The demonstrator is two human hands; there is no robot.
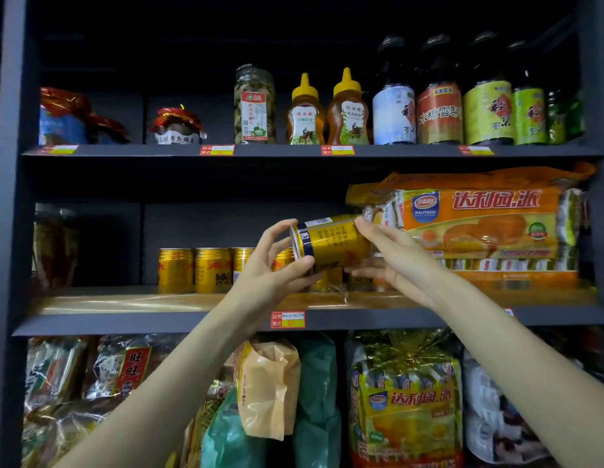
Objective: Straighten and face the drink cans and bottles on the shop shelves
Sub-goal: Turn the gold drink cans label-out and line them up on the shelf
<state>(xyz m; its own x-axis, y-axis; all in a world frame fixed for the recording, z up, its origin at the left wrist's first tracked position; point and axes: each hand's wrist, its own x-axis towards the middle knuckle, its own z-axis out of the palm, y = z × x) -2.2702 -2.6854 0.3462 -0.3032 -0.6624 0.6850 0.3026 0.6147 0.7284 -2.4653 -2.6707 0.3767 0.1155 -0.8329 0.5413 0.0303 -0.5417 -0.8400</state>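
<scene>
While both forearms reached up from the bottom of the view, the left hand (277, 261) gripped the rim end of a gold can (331, 241), thumb under and fingers curled over the top edge. The can was tipped nearly on its side, held in the air above the middle shelf (125, 304), rim end pointing left. The right hand (391, 261) was at the can's other end, fingers fairly straight and spread, fingertips touching the can; whether it truly gripped could not be told. Just behind and below the hands, a row of gold cans (196, 270) stood upright on the middle shelf, partly hidden by the left hand. To the right on the same shelf lay stacked orange snack packs (479, 224), right beside the held can. Below, bagged snacks (405, 400) filled the lower shelf. Farther up, the top shelf carried a tall jar (255, 104), two honey squeeze bottles (327, 111) and dark bottles (462, 96) with coloured labels, all upright. Red-and-yellow price tags (288, 319) sat on the shelf edges.
</scene>
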